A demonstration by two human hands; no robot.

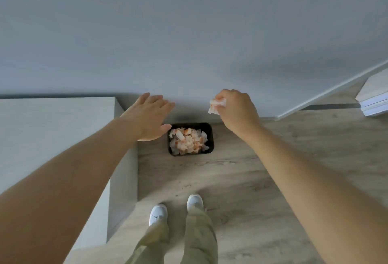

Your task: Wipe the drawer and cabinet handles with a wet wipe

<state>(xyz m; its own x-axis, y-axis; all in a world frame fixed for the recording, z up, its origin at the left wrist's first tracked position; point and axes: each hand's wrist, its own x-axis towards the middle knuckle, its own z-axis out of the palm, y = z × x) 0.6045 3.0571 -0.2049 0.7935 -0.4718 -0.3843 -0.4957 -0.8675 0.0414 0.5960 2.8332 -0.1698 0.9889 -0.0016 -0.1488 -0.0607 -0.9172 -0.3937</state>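
Observation:
My right hand is closed around a crumpled white wet wipe with orange stains, held above and to the right of a black bin. The black rectangular bin stands on the floor against the wall and holds several used, stained wipes. My left hand is empty, fingers spread flat, hovering over the bin's left edge beside the corner of a light grey cabinet. No drawer or cabinet handle shows in this view.
A pale grey wall fills the upper half. Wood-look floor lies below, with my white shoes and khaki trousers. A white baseboard runs diagonally at right, near a white furniture corner.

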